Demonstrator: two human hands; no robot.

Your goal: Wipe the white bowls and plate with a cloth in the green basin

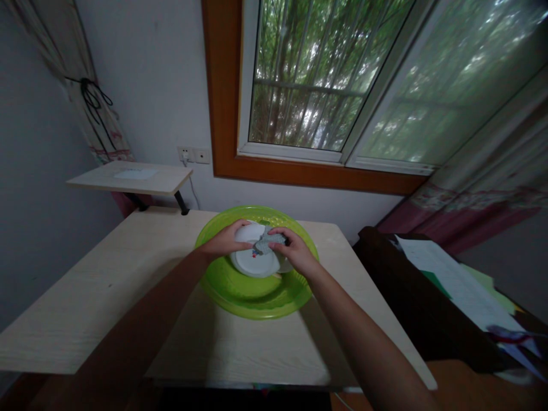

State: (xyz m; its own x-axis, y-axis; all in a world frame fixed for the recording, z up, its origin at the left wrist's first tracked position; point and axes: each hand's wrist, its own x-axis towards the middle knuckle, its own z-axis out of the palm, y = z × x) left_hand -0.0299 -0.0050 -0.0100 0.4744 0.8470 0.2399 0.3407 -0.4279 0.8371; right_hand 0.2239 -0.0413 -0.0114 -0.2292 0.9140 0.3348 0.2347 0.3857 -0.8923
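Note:
A bright green plastic basin point(257, 313) stands on the table, and both my hands are over it. My left hand point(226, 240) grips a white bowl point(249, 232) between thumb and fingers at its left side. Pressed against the bowl is a grey cloth point(264, 242), pinched in the fingers of my right hand point(295, 251). Just below them in the basin lies another white dish point(254, 266) with a small red and blue print. At its right, a further pale dish edge shows partly under my right hand.
The pale wooden table point(128, 274) carries a small raised shelf point(158, 184) at its back left, with a paper point(136, 174) on it. A wall with a socket point(193, 154) and a window rises behind. Right of the table, papers point(454, 285) lie on a dark surface.

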